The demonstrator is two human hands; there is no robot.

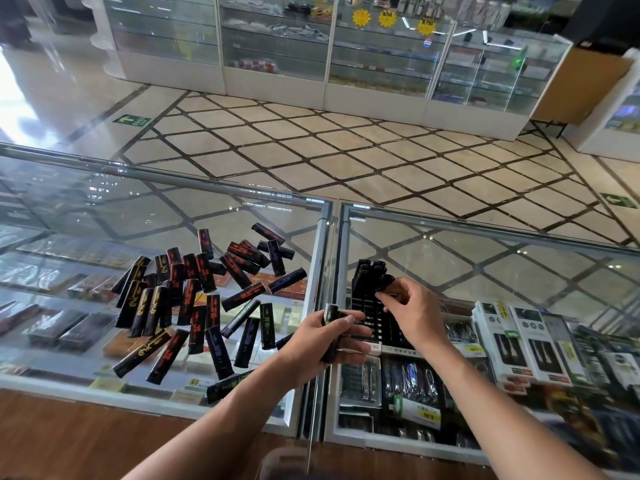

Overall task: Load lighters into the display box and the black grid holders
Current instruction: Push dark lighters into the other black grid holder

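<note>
Two forearms [214,427] are stretched from the lower edge over the glass worktop [145,216]. Several black lighters are gripped as a small bundle [330,311] in the left hand [325,344], with the fingers curled round them; green print is seen on the top one. Just beside it, to the right, the right hand [412,313] is held over the black grid holder [363,317], which stands on the right glass panel. One black lighter [386,284] is pinched between the thumb and fingertips of this hand, above the holder. A group of standing lighters [369,268] is already set in the far rows of the holder. The two hands are near each other but not touching. On the left panel a loose pile of lighters [194,296] is scattered, with red, gold, purple and green prints. White boxes [519,337] are shown under the glass at the right.
</note>
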